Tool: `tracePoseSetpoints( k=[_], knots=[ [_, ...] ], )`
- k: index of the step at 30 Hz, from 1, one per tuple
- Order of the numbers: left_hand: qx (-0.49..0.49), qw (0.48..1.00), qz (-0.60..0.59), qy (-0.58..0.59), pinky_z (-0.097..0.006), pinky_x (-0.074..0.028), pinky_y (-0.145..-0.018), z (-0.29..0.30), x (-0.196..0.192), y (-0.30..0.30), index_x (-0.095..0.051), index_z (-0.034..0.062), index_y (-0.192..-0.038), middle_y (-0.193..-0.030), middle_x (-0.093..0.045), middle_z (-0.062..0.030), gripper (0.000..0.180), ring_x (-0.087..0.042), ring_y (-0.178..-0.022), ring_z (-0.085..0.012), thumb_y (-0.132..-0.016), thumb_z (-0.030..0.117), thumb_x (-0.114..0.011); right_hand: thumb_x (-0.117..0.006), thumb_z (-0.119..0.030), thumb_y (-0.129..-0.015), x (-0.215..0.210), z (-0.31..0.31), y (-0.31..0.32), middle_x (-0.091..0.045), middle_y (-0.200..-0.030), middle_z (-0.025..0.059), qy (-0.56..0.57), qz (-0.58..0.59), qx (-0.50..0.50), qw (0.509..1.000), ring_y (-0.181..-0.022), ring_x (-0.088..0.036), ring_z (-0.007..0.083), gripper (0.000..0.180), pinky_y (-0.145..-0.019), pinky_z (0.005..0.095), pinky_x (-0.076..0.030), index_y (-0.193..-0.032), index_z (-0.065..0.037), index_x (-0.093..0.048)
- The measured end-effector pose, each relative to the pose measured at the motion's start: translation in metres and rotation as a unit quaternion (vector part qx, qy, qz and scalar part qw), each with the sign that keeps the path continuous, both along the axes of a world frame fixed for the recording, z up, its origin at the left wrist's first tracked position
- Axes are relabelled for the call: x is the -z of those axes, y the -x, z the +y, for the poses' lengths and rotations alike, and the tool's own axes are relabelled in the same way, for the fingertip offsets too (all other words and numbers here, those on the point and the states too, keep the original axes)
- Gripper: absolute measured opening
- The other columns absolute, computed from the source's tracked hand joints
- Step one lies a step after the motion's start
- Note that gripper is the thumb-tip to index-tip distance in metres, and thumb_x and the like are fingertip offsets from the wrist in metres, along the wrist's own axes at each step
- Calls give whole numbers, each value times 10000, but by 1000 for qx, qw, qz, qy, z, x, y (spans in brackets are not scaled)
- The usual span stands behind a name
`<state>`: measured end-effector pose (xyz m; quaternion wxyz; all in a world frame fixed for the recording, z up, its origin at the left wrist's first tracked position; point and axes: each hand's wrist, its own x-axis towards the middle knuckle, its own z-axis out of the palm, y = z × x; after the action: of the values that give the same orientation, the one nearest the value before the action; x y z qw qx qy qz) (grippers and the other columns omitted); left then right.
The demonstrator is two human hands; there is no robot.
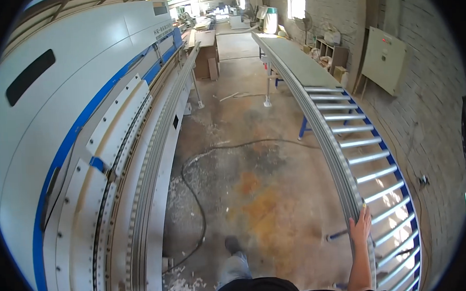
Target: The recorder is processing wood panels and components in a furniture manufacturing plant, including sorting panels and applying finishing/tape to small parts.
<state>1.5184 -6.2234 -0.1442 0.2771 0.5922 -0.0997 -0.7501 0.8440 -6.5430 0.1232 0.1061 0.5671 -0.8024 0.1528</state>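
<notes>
My right hand (pixel 360 227) rests flat on the near side rail of a long roller conveyor (pixel 342 140), fingers pointing away and holding nothing. A long grey panel (pixel 291 59) lies on the conveyor's far stretch. My left hand is out of sight, apart from a small sliver at the bottom edge that may be a fingertip. My leg and dark shoe (pixel 232 245) show on the concrete floor below.
A large white and blue machine (pixel 81 131) with a long feed track runs along the left. A black cable (pixel 194 199) curls across the stained floor among wood shavings. A beige cabinet (pixel 384 60) hangs on the brick wall at right. Boards are stacked at the far end.
</notes>
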Motion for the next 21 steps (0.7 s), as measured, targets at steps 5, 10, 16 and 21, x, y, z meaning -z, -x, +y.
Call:
tracePoseSetpoints(
  k=[5,10,16,21],
  knots=[
    [296,859,-353,225,-504,-463,-850,-248,25,-83,-600,73,-1140,-1078,-627,-164,476,-602,-949,-317,-900,476,-524,-650,-199,-838,37,-240,-106,-458,-1382,225,-37,-192,-67,978,-1284,-419,397,609,-1069,441,-352,-1377,-18,-431],
    [347,781,-482,191,-466,-512,-765,-564,24,-102,-665,69,-1020,-968,-676,-177,395,-660,-864,-336,-895,416,-524,-694,-341,-786,151,-358,-188,-683,-827,161,-248,-295,-92,918,-857,-664,313,298,-787,407,-518,-868,-54,-699],
    [121,863,-307,384,-275,-494,-840,-1067,-130,-51,-617,43,-1194,-1044,-678,-57,307,-623,-929,-135,-938,213,-611,-730,-311,-755,280,-451,-194,-684,-782,122,-294,-431,-99,847,-782,-682,249,231,-718,382,-528,-785,-83,-716],
    [89,875,-365,305,-272,-494,-713,-1272,-48,-98,-621,53,-1180,-976,-679,-33,393,-599,-806,-103,-917,345,-630,-632,-331,-813,311,-761,-207,-686,-812,125,-410,-228,-254,846,-802,-662,290,246,-724,419,-516,-810,-99,-715]
  ],
)
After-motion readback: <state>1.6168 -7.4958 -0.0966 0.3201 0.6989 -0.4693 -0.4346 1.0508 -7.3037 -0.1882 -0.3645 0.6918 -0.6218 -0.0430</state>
